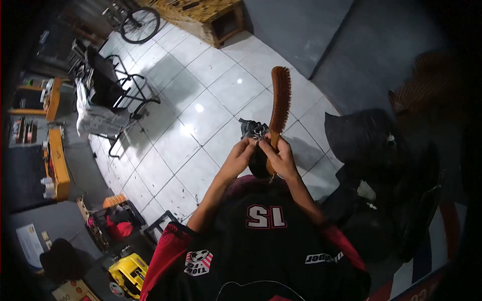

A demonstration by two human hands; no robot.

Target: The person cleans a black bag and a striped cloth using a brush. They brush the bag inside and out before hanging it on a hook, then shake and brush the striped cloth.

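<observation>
A long curved wooden brush (280,100) with brown bristles stands up from my right hand (282,159), its handle held against the palm. The thumb and fingers of that hand also reach in toward a small metal ring (258,142). My left hand (240,156) is closed in a pinch at the same ring, so both hands meet there. Just beyond the fingers is a dark bundle (249,129) with shiny metal bits. Its kind is hard to make out, and the fingers hide part of it.
White floor tiles (170,145) spread ahead, with dark scraps on them. A black-framed chair (113,95) stands at the left, and a wooden bench (216,25) at the top. Black seating (364,140) is close on the right. A yellow object (129,271) lies lower left.
</observation>
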